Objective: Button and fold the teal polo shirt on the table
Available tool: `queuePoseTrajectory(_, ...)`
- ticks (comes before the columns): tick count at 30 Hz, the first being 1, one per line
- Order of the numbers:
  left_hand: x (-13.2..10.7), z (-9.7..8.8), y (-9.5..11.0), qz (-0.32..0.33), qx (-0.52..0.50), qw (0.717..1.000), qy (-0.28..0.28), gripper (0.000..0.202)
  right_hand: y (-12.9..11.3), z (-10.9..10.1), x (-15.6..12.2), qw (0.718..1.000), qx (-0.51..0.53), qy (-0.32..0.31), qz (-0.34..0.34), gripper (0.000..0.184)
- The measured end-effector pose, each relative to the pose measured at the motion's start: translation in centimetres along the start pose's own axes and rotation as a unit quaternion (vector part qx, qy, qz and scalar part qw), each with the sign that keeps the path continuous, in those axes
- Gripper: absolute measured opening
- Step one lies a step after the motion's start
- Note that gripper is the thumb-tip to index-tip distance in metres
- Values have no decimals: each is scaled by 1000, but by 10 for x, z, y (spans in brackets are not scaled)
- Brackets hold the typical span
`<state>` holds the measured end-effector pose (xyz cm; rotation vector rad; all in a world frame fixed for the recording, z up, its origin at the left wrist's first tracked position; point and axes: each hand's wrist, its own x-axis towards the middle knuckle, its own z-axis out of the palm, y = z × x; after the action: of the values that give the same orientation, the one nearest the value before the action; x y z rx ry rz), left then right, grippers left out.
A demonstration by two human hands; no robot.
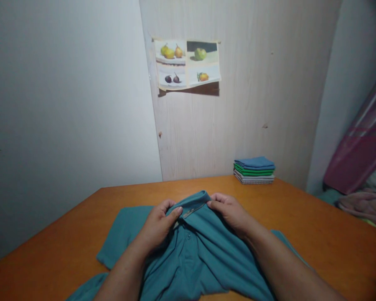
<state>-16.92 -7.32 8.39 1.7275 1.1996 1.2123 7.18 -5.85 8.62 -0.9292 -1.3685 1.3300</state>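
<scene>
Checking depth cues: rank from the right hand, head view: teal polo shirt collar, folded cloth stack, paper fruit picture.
1. Teal polo shirt collar, touching the right hand.
2. Folded cloth stack, far right on table.
3. Paper fruit picture, on the wall.

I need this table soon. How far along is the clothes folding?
Done: a stack of folded clothes sits at the far edge of the table. In hand: the left hand and right hand pinch the collar of a teal polo shirt lying spread out. Left: that shirt, sleeves and body not yet folded.
</scene>
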Motion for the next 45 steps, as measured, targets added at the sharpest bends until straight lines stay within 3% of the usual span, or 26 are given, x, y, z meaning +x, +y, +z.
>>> queuePoseTrajectory(13, 0, 2, 3, 66, 116, 990, 40, 29, 10, -1, 7, 1000, -15, 11, -11, 28)
queuePoseTrajectory(24, -1, 3, 3, 60, 106, 992, 35, 30, 17, -11, 11, 997, -73, -13, -23, 37)
queuePoseTrajectory(28, -2, 1, 2, 44, 95, 994, 6, 34, 18, -15, 13, 992, -117, 0, -48, 41)
queuePoseTrajectory(31, -2, 0, 2, 51, 85, 995, 14, 32, 15, -17, 12, 989, -135, 12, -53, 40)
queuePoseTrajectory(45, 0, -5, 4, 48, 112, 992, 29, 33, 0, -20, 12, 990, -99, 90, -34, 37)
